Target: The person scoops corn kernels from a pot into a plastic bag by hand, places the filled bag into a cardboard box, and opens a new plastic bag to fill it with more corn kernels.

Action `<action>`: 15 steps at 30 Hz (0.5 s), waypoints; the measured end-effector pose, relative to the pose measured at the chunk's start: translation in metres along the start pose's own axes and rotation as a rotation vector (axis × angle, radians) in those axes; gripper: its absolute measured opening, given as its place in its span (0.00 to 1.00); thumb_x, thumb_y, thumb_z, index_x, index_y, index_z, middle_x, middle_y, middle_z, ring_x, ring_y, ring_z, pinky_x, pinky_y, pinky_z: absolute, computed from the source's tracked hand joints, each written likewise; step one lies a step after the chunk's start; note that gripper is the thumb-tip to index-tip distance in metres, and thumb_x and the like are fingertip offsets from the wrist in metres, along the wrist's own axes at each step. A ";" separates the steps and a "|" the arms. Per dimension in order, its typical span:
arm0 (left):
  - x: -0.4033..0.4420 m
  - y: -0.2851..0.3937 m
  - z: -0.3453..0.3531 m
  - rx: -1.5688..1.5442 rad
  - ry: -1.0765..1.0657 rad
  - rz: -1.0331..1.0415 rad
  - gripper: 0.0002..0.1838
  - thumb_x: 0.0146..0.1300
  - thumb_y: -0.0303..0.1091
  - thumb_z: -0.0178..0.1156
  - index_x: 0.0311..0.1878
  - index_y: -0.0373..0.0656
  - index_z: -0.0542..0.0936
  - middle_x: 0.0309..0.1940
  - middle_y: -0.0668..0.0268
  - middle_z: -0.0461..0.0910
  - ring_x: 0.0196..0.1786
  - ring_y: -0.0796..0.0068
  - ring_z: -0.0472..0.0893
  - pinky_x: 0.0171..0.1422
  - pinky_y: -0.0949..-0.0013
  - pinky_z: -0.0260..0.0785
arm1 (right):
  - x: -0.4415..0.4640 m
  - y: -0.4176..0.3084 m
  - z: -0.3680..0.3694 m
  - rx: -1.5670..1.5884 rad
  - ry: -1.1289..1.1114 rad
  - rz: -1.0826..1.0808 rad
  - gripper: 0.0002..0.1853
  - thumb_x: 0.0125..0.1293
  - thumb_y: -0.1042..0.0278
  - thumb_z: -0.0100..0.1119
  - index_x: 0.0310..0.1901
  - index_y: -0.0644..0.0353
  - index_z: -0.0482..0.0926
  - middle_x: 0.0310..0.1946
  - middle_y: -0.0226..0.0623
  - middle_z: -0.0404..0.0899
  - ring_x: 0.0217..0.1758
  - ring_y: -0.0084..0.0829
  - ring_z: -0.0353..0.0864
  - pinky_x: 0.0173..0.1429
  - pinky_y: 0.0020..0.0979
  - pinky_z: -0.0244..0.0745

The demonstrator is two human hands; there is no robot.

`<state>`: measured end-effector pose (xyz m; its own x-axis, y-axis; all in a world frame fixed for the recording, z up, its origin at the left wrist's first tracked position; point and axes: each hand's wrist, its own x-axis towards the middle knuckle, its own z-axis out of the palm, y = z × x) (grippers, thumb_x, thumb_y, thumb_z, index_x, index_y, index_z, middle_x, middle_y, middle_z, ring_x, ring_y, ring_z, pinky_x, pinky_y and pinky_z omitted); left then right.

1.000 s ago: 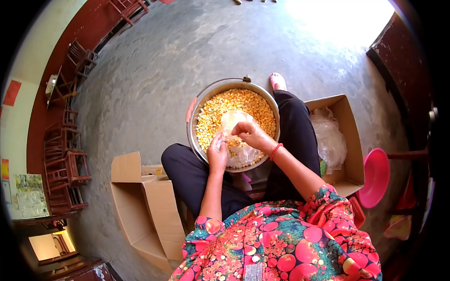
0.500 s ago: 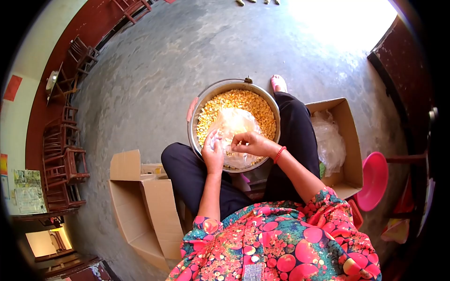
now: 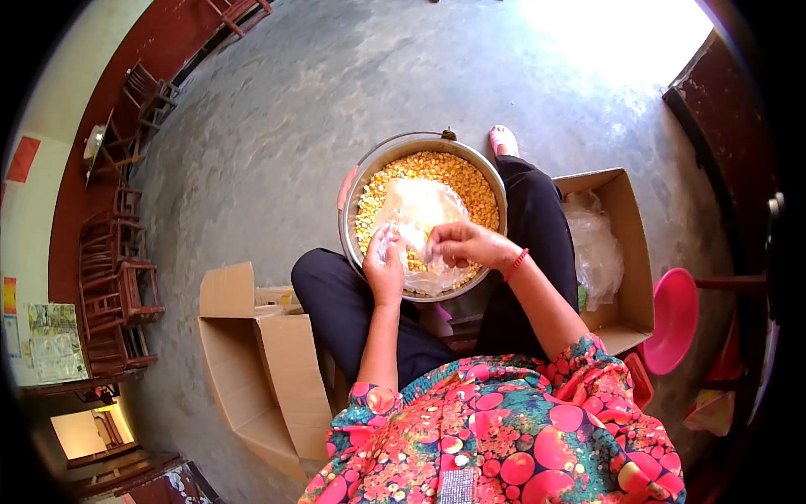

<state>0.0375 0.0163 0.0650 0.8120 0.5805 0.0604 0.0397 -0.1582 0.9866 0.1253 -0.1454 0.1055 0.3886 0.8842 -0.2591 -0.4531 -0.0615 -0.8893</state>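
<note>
A metal bucket point(image 3: 501, 206) full of yellow corn kernels point(image 3: 449, 166) stands between my knees. Over the corn spreads a clear plastic bag point(image 3: 424, 202), bright with glare. My left hand point(image 3: 385, 267) is closed on the bag's near left edge, thumb and fingers pinching it. My right hand point(image 3: 475, 245), with a red bracelet at the wrist, is closed with bent fingers on the bag's right side. Some kernels show through the thin plastic between the two hands.
An open cardboard box point(image 3: 628, 252) at my right holds crumpled clear plastic bags point(image 3: 594, 252). Beside it is a pink basin point(image 3: 674, 322). On my left lies another cardboard box point(image 3: 294, 378). Wooden chairs point(image 3: 126, 294) line the left wall.
My right hand has shifted right, away from my left hand, widening the gap at the bag's edge. The whole view has moved slightly.
</note>
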 end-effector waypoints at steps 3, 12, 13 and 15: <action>0.003 0.001 -0.003 0.003 0.008 0.018 0.16 0.53 0.18 0.44 0.47 0.33 0.71 0.39 0.61 0.75 0.41 0.75 0.75 0.46 0.74 0.66 | 0.000 -0.007 -0.013 0.174 0.109 -0.156 0.03 0.61 0.72 0.46 0.35 0.60 0.69 0.26 0.29 0.75 0.14 0.12 0.62 0.17 0.15 0.55; 0.016 0.017 -0.016 -0.021 0.174 0.092 0.13 0.56 0.20 0.48 0.46 0.30 0.71 0.40 0.61 0.75 0.41 0.77 0.74 0.45 0.74 0.67 | -0.040 -0.061 -0.019 0.386 0.012 -0.458 0.14 0.57 0.68 0.54 0.43 0.62 0.67 0.21 0.21 0.64 0.17 0.12 0.56 0.21 0.14 0.51; 0.017 0.024 -0.016 -0.011 0.166 0.118 0.13 0.56 0.20 0.48 0.46 0.31 0.71 0.38 0.62 0.76 0.38 0.78 0.75 0.43 0.76 0.68 | -0.044 -0.068 -0.016 0.388 0.013 -0.458 0.14 0.57 0.68 0.54 0.43 0.62 0.67 0.21 0.21 0.64 0.17 0.12 0.56 0.21 0.14 0.51; 0.018 0.046 -0.014 -0.002 0.161 0.083 0.12 0.57 0.21 0.48 0.45 0.32 0.72 0.37 0.63 0.76 0.34 0.81 0.74 0.39 0.77 0.67 | -0.046 -0.083 -0.006 0.328 0.039 -0.561 0.17 0.53 0.67 0.56 0.42 0.63 0.65 0.25 0.25 0.66 0.20 0.13 0.62 0.22 0.17 0.57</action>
<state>0.0453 0.0306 0.1136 0.7086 0.6861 0.1648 -0.0245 -0.2095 0.9775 0.1500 -0.1841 0.1889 0.6633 0.7231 0.1929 -0.3916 0.5550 -0.7339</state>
